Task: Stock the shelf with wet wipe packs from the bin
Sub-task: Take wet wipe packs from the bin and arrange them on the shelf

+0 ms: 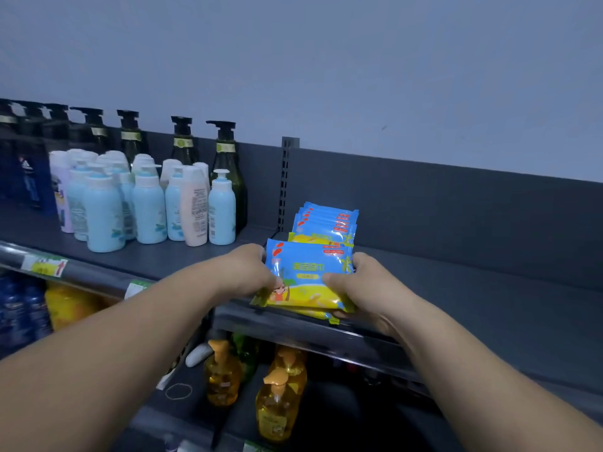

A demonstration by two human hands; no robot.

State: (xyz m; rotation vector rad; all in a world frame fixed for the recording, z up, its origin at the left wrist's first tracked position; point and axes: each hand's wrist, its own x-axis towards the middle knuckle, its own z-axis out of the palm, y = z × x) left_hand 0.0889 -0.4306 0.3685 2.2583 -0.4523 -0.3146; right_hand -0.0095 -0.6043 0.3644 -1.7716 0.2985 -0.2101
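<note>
Leftmost on the top shelf [456,288] I see a row of dark green pump bottles [226,164] along the back panel, with a cluster of pale blue lotion bottles [148,210] standing in front of them and one pink tube [194,207] among these. Below that, at the far left of the lower tier, sit dark blue bottles [19,314] and a yellow pack, and a price tag [49,265] clings to the shelf rail.

Moving toward the middle, my left hand [243,272] grips the left edge of a small stack of wet wipe packs [308,275], thumb pressed on the top face and fingers curled around the side. The stack rests at the front lip of the top shelf, overhanging it slightly. Just behind it, a second stack of the same blue and yellow packs [326,223] lies flat against the back panel, beside the slotted upright [286,184].

Under the held stack, on the lower tier, stand amber pump bottles [277,409] and a rubber band [178,391].

Further right, my right hand [365,288] clamps the stack's right edge, thumb on top and fingers beneath. To the right of that hand the shelf is bare grey metal.
</note>
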